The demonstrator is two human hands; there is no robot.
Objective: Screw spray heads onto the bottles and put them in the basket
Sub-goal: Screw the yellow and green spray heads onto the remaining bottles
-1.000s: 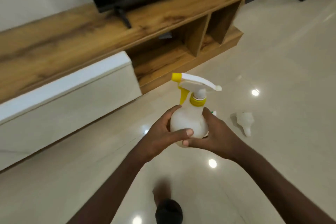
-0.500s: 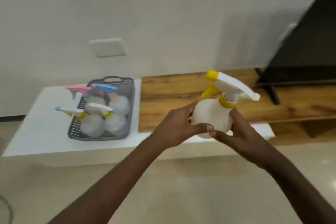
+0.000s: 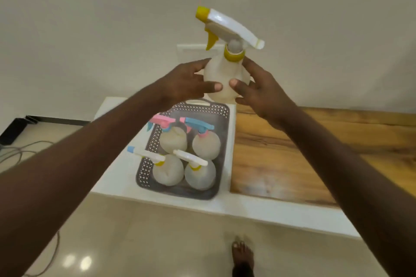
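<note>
Since the earlier frame the basket (image 3: 221, 119) has come to lie directly beneath the grip. Four capped bottles stand inside it. Above, left hand (image 3: 188, 84) and right hand (image 3: 261, 92) clasp the spray bottle (image 3: 225, 76) between them, upright.

A single head-worn wide-angle camera looks forward and steeply down from standing height. Both forearms run in from the lower corners to the bottle (image 3: 226, 78) at frame centre, close to the lens. The basket (image 3: 221, 141) sits just below centre, a foot (image 3: 242, 256) at the bottom edge.
</note>
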